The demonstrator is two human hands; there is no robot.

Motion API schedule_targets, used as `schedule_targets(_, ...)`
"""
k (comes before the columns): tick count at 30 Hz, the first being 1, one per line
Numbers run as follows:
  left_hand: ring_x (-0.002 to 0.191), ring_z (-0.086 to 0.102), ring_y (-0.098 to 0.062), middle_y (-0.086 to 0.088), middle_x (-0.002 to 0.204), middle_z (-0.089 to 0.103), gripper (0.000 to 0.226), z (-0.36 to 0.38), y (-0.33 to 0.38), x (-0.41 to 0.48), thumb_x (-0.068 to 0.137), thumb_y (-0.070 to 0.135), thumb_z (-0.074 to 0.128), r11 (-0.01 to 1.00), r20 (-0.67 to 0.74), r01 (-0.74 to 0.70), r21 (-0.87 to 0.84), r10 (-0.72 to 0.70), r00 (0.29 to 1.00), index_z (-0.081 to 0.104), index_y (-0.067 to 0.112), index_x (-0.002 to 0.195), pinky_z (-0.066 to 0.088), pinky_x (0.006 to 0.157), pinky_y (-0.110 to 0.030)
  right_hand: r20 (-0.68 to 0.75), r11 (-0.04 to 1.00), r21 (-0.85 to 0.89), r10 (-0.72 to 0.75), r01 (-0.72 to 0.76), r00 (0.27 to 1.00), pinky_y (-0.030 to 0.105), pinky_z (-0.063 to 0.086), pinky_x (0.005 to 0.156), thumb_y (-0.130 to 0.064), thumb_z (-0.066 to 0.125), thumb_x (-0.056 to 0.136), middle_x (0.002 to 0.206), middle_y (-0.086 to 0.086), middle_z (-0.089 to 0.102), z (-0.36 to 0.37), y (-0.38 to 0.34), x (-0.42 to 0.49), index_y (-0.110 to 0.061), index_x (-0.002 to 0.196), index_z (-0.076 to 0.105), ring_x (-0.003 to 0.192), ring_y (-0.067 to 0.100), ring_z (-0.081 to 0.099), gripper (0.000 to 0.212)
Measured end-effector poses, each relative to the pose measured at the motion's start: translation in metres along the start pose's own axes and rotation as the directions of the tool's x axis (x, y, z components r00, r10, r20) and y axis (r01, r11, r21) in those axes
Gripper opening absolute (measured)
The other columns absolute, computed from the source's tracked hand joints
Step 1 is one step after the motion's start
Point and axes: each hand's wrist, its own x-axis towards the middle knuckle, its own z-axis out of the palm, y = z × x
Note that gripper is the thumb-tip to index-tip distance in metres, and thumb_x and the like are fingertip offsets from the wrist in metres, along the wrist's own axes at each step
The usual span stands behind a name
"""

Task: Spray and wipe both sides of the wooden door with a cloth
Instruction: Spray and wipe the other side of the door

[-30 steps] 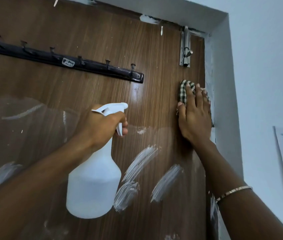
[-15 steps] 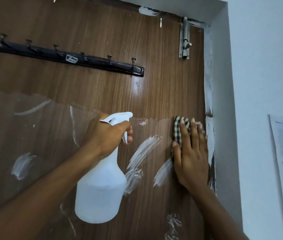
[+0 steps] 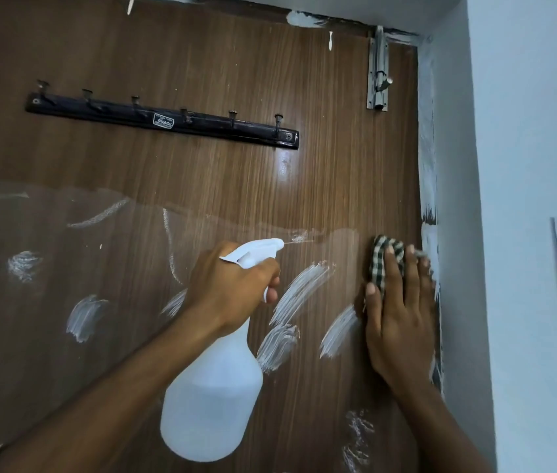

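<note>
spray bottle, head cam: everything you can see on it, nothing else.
The spray bottle is white, translucent-looking plastic: a rounded body narrowing to a slim neck, topped by a white trigger head. It is held in front of the wooden door, tilted, top leaning right, nozzle aimed rightward at the door. The left hand grips the neck, a finger curled on the trigger. A faint thin line leaves the nozzle, possibly spray. Fill level unclear.

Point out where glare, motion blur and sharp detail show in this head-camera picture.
Head view: a glare spot sits on the door below the hook rail; the right hand smears at its fingertips on the cloth; the spray bottle looks sharp.
</note>
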Motion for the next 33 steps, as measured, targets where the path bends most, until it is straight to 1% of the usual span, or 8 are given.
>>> schedule_targets(6, 0.056, 0.069, -0.020, -0.007, 0.063, 0.070, 0.028, -0.002, 0.002, -0.003, 0.072, 0.034, 0.056, 1.000, -0.054, 0.017, -0.026, -0.018, 0.998, 0.075, 0.015, 0.082, 0.062, 0.066, -0.042, -0.009, 0.989, -0.002, 0.146, -0.146, 0.989, 0.055, 0.013, 0.127, -0.040, 0.027, 0.110, 0.172, 0.005, 0.014, 0.007, -0.026, -0.006, -0.022, 0.164, 0.022, 0.160, 0.024, 0.002, 0.057)
schedule_targets(8, 0.059, 0.071, -0.022, -0.007, 0.067, 0.072, 0.012, -0.004, 0.004, -0.001, 0.083, 0.021, 0.062, 0.997, -0.078, 0.028, -0.072, -0.034, 0.996, 0.074, 0.019, 0.081, 0.058, 0.058, -0.034, -0.024, 0.979, -0.020, 0.202, -0.202, 0.979, 0.056, 0.010, 0.127, -0.043, 0.023, 0.110, 0.173, 0.006, 0.010, 0.016, -0.045, 0.013, -0.022, 0.165, 0.019, 0.160, 0.026, 0.000, 0.059)
schedule_targets(10, 0.065, 0.073, -0.022, -0.007, 0.071, 0.073, 0.017, -0.007, 0.004, 0.001, 0.090, 0.015, 0.058, 0.997, -0.084, 0.036, -0.067, -0.042, 0.996, 0.073, 0.023, 0.084, 0.050, 0.052, -0.025, -0.043, 0.976, -0.022, 0.217, -0.218, 0.975, 0.056, 0.010, 0.127, -0.045, 0.022, 0.110, 0.173, 0.007, 0.010, 0.029, -0.071, 0.031, -0.021, 0.165, 0.019, 0.159, 0.030, 0.002, 0.060)
schedule_targets(15, 0.066, 0.073, -0.021, -0.007, 0.073, 0.073, 0.019, -0.005, 0.001, 0.001, 0.090, 0.011, 0.057, 0.991, -0.085, 0.055, -0.120, -0.066, 0.994, 0.073, 0.020, 0.096, 0.043, 0.043, -0.017, -0.018, 0.997, -0.034, -0.071, 0.070, 0.997, 0.052, 0.009, 0.128, -0.042, 0.033, 0.110, 0.172, 0.005, 0.017, 0.055, -0.123, 0.032, -0.024, 0.163, 0.028, 0.159, 0.028, 0.008, 0.056)
schedule_targets(19, 0.068, 0.074, -0.022, -0.006, 0.072, 0.074, 0.020, -0.003, -0.004, 0.000, 0.090, 0.013, 0.057, 0.992, -0.087, 0.061, -0.108, -0.071, 0.994, 0.073, 0.026, 0.090, 0.045, 0.049, -0.022, 0.065, 0.948, -0.005, -0.319, 0.320, 0.946, 0.050, 0.013, 0.128, -0.041, 0.035, 0.110, 0.171, 0.000, 0.019, 0.040, -0.090, 0.034, -0.028, 0.162, 0.031, 0.160, 0.021, 0.008, 0.054)
schedule_targets(26, 0.069, 0.074, -0.023, -0.007, 0.077, 0.075, 0.020, -0.013, -0.013, 0.001, 0.094, 0.016, 0.057, 0.994, -0.102, 0.073, -0.087, -0.082, 0.991, 0.071, 0.023, 0.082, 0.051, 0.056, -0.027, -0.027, 0.996, 0.028, 0.088, -0.088, 0.996, 0.052, 0.015, 0.128, -0.042, 0.032, 0.108, 0.172, 0.002, 0.018, 0.013, -0.024, 0.051, -0.030, 0.163, 0.026, 0.159, 0.023, 0.008, 0.057)
schedule_targets(29, 0.069, 0.073, -0.022, -0.009, 0.079, 0.074, 0.021, -0.017, -0.015, -0.001, 0.094, 0.012, 0.056, 0.992, -0.102, 0.067, -0.107, -0.078, 0.992, 0.070, 0.025, 0.087, 0.047, 0.046, -0.019, -0.094, 0.975, 0.029, 0.222, -0.220, 0.971, 0.053, 0.012, 0.128, -0.043, 0.029, 0.108, 0.171, 0.004, 0.018, 0.020, -0.042, 0.046, -0.027, 0.163, 0.026, 0.159, 0.026, 0.008, 0.057)
schedule_targets(33, 0.071, 0.073, -0.021, -0.007, 0.082, 0.073, 0.017, -0.023, -0.018, -0.004, 0.096, 0.014, 0.055, 0.991, -0.098, 0.072, -0.117, -0.083, 0.992, 0.068, 0.021, 0.087, 0.045, 0.044, -0.014, -0.077, 0.981, -0.016, 0.190, -0.192, 0.979, 0.056, 0.012, 0.127, -0.043, 0.029, 0.109, 0.171, 0.008, 0.018, 0.037, -0.093, 0.026, -0.022, 0.163, 0.027, 0.158, 0.032, 0.010, 0.058)
